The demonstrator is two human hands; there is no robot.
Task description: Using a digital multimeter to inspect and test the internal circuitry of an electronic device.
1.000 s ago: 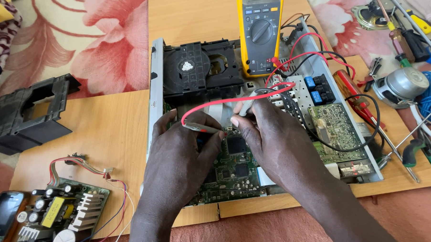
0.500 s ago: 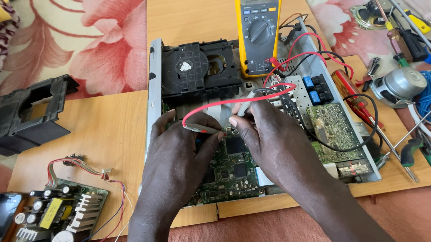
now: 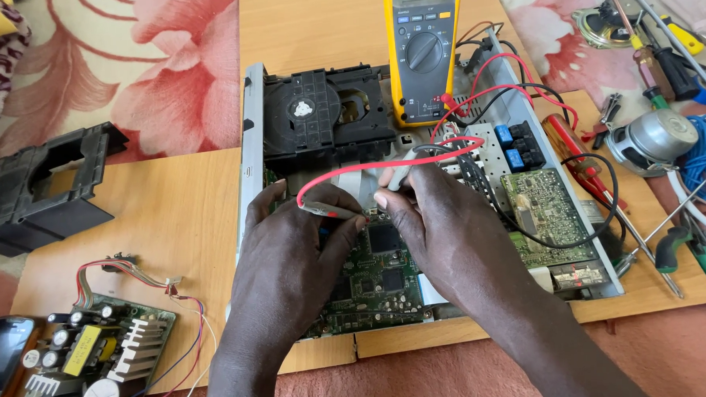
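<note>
An opened disc player chassis [image 3: 251, 139] lies on a wooden board, with a black disc drive [image 3: 323, 113] at its back and a green circuit board [image 3: 379, 280] at its front. My left hand [image 3: 292, 259] holds a red test probe [image 3: 330, 211] with its tip down on the green board. My right hand [image 3: 440, 227] grips a grey-black probe [image 3: 403, 169] just beside it. Red and black leads [image 3: 475, 100] run up to a yellow multimeter [image 3: 424, 51] standing behind the chassis.
A black plastic frame [image 3: 44, 190] lies at the left. A loose power supply board [image 3: 92, 356] and a phone [image 3: 2, 352] sit at the bottom left. Screwdrivers [image 3: 667, 246], small speakers [image 3: 652, 137] and a blue cable [image 3: 704, 163] crowd the right side.
Both hands shifted slightly on the green board, bringing the probe tips a little closer together. The red lead's loop moved with them.
</note>
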